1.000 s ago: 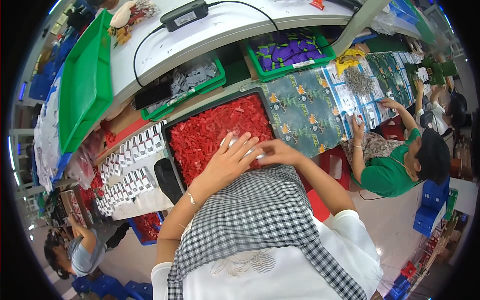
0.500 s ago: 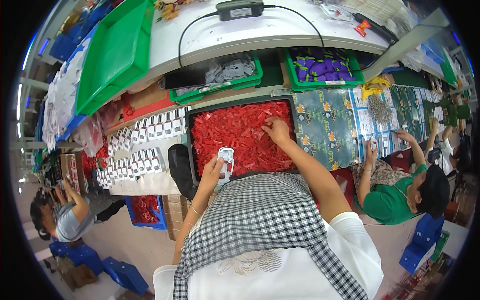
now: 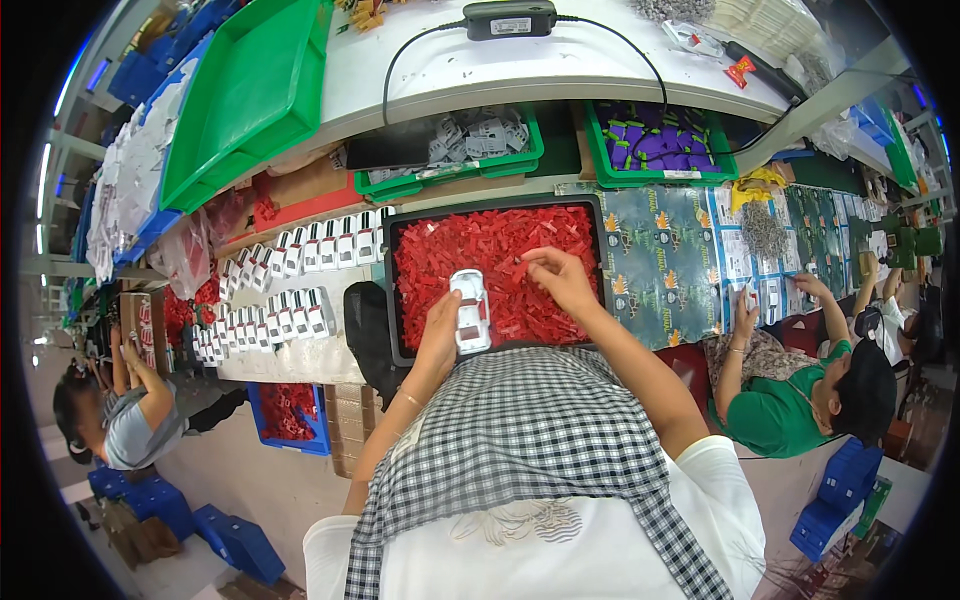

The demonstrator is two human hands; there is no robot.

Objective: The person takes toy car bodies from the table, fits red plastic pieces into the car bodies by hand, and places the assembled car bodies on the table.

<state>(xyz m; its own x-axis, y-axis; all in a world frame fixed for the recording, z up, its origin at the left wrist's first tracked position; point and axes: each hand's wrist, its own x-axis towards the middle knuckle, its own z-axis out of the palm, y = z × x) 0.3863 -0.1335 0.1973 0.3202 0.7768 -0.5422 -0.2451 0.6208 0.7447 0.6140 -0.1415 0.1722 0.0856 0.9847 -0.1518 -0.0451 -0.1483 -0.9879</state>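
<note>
Repeated pale lettering runs over the dark green mat [image 3: 640, 265] among orange plant motifs. The black adapter [image 3: 510, 11] bears a white label [image 3: 512, 27], its print too small to read. On the right green bin's [image 3: 620, 176] front rim, a white tag [image 3: 679, 174] is equally illegible. The blue-and-white sheet [image 3: 735, 225] carries blurred printing.

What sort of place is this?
Probably a small-parts assembly workshop: there's a black tray of small red pieces, rows of white car-shaped pieces, and a person in green working nearby.
</note>
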